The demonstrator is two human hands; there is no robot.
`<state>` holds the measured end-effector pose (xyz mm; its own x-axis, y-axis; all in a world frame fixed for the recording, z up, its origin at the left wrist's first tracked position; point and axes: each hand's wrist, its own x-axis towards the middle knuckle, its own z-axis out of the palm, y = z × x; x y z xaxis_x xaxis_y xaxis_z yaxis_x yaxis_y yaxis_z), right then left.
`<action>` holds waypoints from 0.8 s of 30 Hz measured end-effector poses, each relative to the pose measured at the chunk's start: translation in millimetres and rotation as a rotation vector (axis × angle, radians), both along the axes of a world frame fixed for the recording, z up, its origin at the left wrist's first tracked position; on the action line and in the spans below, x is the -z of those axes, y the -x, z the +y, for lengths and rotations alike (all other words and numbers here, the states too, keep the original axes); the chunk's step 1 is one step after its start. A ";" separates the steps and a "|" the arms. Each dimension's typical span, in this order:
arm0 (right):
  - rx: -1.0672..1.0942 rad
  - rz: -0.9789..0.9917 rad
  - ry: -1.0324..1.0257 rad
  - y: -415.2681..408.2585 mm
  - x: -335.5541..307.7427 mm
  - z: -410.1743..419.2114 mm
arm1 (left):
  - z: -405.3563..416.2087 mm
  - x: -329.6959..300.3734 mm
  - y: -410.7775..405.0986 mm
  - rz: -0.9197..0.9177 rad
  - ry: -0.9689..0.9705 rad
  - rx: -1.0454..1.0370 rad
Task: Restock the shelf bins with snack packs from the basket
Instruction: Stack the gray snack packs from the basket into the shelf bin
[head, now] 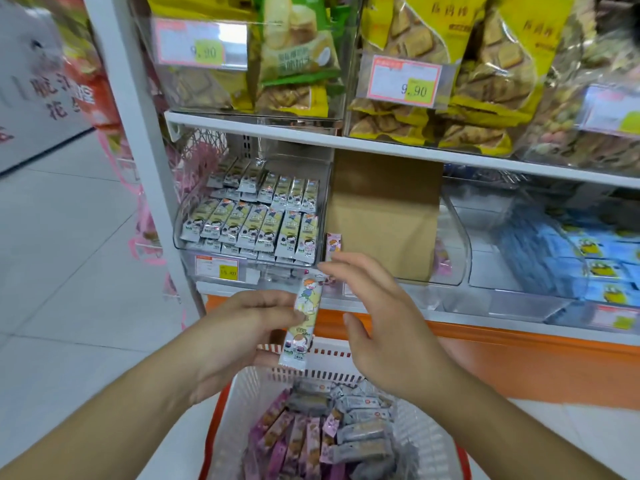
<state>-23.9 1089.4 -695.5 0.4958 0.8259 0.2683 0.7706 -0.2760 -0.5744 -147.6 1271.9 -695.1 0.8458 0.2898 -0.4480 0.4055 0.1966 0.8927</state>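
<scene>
Behind the right hand (377, 327), a cardboard sheet (384, 216), perhaps a divider.

Basket (429, 441): near end cut off by bottom edge. Upper bins (242, 64): tops cropped. Price tag (216, 268) digits too blurred to read. Cardboard box (384, 216) hides the middle bin's contents.

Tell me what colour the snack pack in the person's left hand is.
Pale yellow and white, with a cartoon child printed on it; the snack pack in the left hand shows clearly in the head view.
</scene>
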 end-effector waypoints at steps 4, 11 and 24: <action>-0.025 0.040 0.065 -6.8 -2.7 6.9 | 2.1 1.9 -4.9 -0.017 -0.038 0.043; -0.053 0.084 0.092 -4.2 1.0 22.9 | 9.3 2.2 -13.7 -0.060 0.043 -0.106; 0.072 0.051 0.093 -57.4 -24.2 135.7 | 90.1 -17.4 -6.4 0.082 -0.796 -0.367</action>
<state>33.5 1225.0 -671.4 0.5659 0.8077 0.1654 0.7173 -0.3834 -0.5818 -141.2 1362.0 -677.7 0.6118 0.7893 -0.0522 0.5079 -0.3413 0.7909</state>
